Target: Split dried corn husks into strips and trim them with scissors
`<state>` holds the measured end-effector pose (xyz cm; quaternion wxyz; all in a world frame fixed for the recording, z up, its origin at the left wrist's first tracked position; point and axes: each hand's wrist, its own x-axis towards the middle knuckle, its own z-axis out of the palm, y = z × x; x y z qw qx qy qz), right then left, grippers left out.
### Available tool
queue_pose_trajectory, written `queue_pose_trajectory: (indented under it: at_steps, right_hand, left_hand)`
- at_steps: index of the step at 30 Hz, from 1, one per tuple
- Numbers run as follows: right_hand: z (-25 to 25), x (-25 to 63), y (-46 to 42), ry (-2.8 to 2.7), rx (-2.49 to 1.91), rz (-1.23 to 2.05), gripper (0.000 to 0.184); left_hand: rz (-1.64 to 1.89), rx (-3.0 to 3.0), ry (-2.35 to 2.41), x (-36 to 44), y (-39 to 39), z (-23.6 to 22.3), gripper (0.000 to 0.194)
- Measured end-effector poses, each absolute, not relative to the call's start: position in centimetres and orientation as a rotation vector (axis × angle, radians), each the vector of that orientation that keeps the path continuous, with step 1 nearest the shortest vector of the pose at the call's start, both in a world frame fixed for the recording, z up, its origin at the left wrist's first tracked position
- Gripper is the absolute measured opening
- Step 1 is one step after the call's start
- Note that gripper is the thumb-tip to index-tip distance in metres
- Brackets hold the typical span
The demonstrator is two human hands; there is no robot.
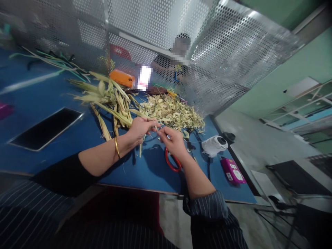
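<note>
My left hand (142, 128) pinches a pale, dry corn husk strip (153, 118) above the blue table. Close against its fingertips is my right hand (174, 139), its thumb and forefinger pressed together on what looks like fine white thread. A spool of white thread (211, 146) lies to the right, with a strand running toward that hand. Beneath the right wrist are scissors with a red handle (172, 162), their blades hidden. A bundle of long husks (114, 98) lies beyond my left hand, and a heap of shredded husk (176, 114) beyond both.
A perforated metal screen (218, 45) borders the table's far side; a person sits behind it. A dark phone-like slab (48, 128) lies left. An orange packet (121, 78) and a lit phone (144, 77) are at the back. A purple packet (232, 170) sits right.
</note>
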<state>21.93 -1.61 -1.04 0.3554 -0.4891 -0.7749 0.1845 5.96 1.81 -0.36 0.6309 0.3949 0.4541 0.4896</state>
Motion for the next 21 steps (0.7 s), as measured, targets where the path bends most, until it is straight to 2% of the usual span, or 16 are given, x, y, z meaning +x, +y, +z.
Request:
queue_pose_trajectory:
  at_steps: [3, 7, 10, 13, 17, 21]
  right_hand:
    - [-0.9, 22.9, -1.2, -2.028, -1.395, 0.468, 0.038]
    - [-0.4, 24.4, -0.9, -2.084, -1.795, 0.076, 0.027]
    - [0.0, 24.6, -1.3, -1.939, -1.759, 0.021, 0.029]
    - [-0.1, 24.1, -1.6, -1.748, -1.512, 0.167, 0.035]
    - [-0.9, 23.0, -1.6, -1.774, -1.360, 0.551, 0.028]
    - [-1.5, 22.1, -1.7, -1.802, -1.364, 0.578, 0.029]
  left_hand:
    - [1.155, 0.844, 1.080, 5.9, 2.2, -0.6, 0.009]
    - [1.147, 0.740, 1.090, 5.7, 2.3, -0.3, 0.005]
    - [1.090, 0.739, 1.053, 5.7, 2.0, 0.1, 0.005]
    - [1.040, 0.707, 0.999, 5.8, 1.6, 0.4, 0.009]
    - [1.024, 0.701, 0.947, 5.8, 1.5, 0.4, 0.009]
    - [1.062, 0.796, 0.988, 6.1, 1.5, -0.3, 0.006]
